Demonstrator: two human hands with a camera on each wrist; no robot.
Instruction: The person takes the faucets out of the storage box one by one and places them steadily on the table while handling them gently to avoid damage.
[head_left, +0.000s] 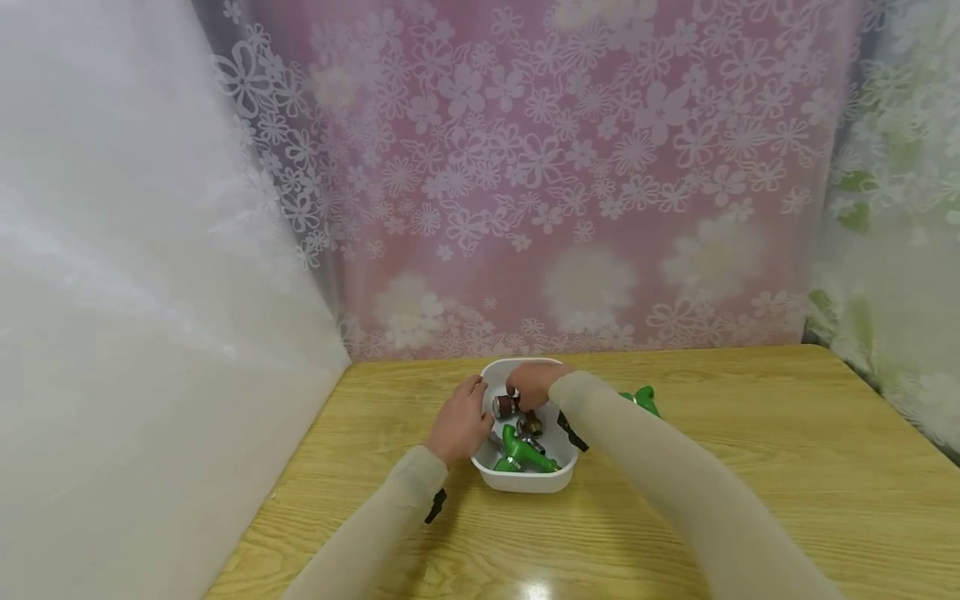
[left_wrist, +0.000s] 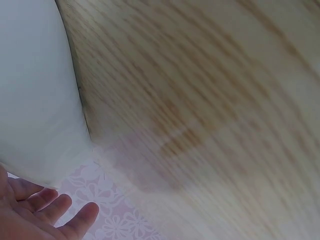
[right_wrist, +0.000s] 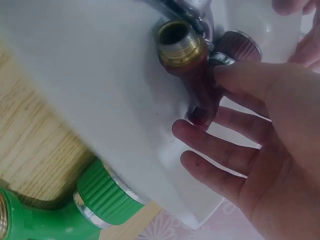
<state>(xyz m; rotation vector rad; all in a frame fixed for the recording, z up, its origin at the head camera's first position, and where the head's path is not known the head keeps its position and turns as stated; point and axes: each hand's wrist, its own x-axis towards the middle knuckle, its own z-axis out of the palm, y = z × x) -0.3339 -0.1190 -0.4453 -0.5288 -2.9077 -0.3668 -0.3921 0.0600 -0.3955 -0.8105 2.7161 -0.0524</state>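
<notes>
A white plastic basin [head_left: 525, 482] stands on the table with several taps in it. My right hand [head_left: 534, 385] reaches over its far side and pinches a dark red tap [right_wrist: 195, 80] between thumb and fingers. That tap has a ribbed knob [head_left: 504, 407] and a brass threaded end [right_wrist: 177, 45]. At the basin's left rim is my left hand [head_left: 459, 423], thumb over the inside and fingers along the outer wall. Nearer the front, inside the basin, lie a green tap [head_left: 528, 454] and chrome metal parts [right_wrist: 185, 12].
Another green tap [head_left: 645, 400] lies on the wooden table [head_left: 765, 467] right of the basin, partly behind the right sleeve. A pink flowered curtain [head_left: 570, 208] hangs along the back edge, and a white sheet [head_left: 150, 292] hangs on the left.
</notes>
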